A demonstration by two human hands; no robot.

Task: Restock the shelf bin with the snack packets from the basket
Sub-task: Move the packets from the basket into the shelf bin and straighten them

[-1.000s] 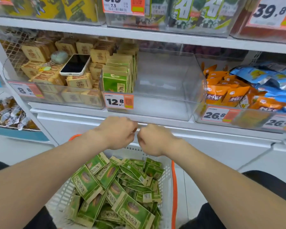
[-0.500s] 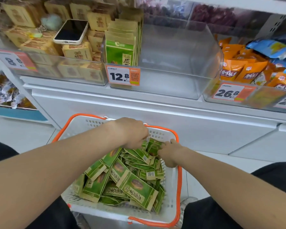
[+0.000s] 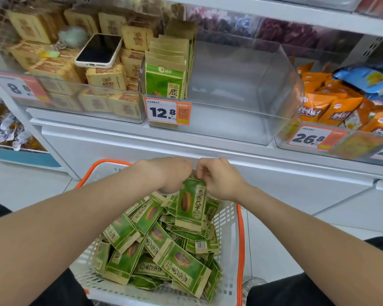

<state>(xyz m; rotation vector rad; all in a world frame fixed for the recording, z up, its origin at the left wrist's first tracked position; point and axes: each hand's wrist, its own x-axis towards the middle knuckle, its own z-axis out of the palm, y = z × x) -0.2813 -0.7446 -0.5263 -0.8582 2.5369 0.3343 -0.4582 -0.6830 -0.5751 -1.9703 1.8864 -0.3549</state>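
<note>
Over the basket (image 3: 241, 239), near its twelve o'clock rim, the left hand (image 3: 170, 175) and right hand (image 3: 221, 180) each have their grip clamped on the top edge of one upright snack packet (image 3: 191, 204). Pinched only there, it may slip back onto the pile, or snag the clear front lip of the shelf bin (image 3: 230, 120) at twelve o'clock.

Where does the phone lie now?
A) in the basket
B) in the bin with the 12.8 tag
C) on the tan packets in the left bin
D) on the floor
C: the phone lies face up on the tan packets in the left bin.
</note>
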